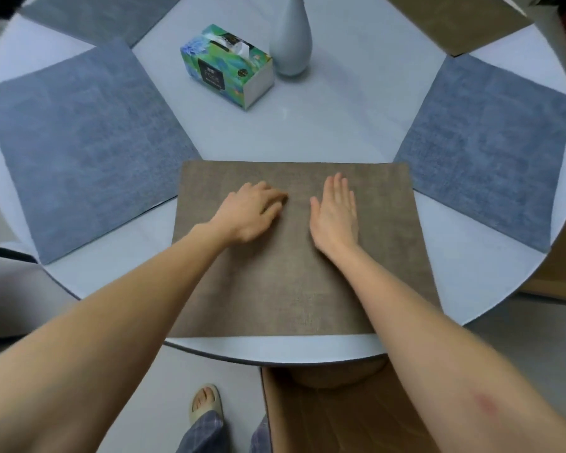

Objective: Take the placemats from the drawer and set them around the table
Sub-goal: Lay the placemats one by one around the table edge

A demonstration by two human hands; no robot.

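Head view, table (pixel 324 125): round, pale; mats ring its edge so each seat gets one.
Brown placemat (pixel 294 273): flat at the near edge, square to it.
Left hand (pixel 249 214): on the mat, fingers bent at the tips, gripping nothing; probably smoothing it.
Right hand (pixel 335 214): flat, fingers straight, pressing the mat down.
Blue placemats (pixel 82 148): left and right edges.
Tissue box (pixel 229 65), vase (pixel 291 37): centre, clear of the mats.

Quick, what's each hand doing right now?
Left hand: open, fingers resting on the brown placemat.
Right hand: open, flat on the same placemat.
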